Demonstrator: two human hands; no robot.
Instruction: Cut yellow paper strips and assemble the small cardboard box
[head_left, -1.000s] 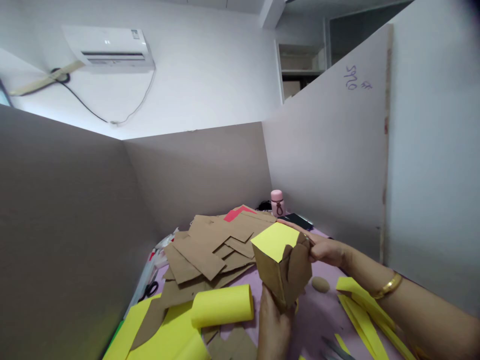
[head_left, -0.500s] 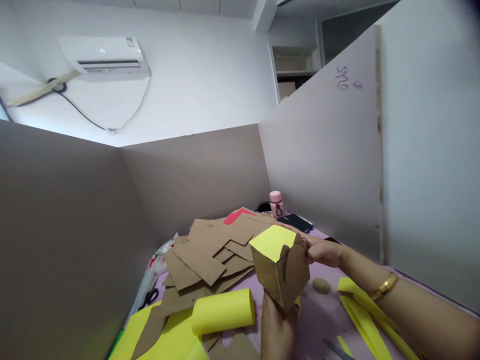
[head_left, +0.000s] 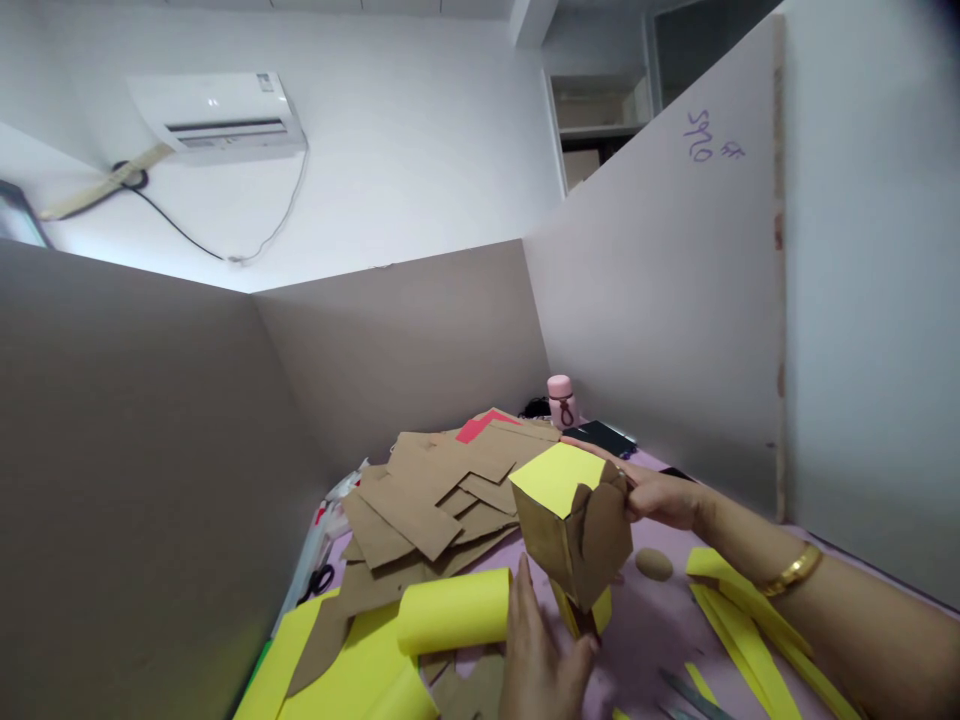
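A brown cardboard box [head_left: 544,525] with a yellow paper top [head_left: 562,475] is held up at centre right. Layered cardboard pieces with rounded edges [head_left: 604,540] cover its right face. My right hand [head_left: 664,497] grips its far right side, fingers along the back edge and partly hidden. Below the box, my left hand [head_left: 544,655] has its fingers stretched up and its thumb apart. The thumb tip is by the box's lower end, where yellow paper shows; I cannot tell whether it touches. A rolled yellow sheet [head_left: 454,612] lies left of this hand.
Cut cardboard sheets [head_left: 420,500] are piled at the back, with red paper [head_left: 484,425] on top. Yellow strips [head_left: 739,630], a cardboard disc [head_left: 654,564] and scissors [head_left: 694,695] lie at right. Black-handled scissors [head_left: 319,582] lie left. A pink bottle [head_left: 562,402] stands near the partition [head_left: 660,330].
My left hand has loosened from the box's lower end, its fingers now extended to the left. My right hand still holds the box. The whole view has shifted slightly.
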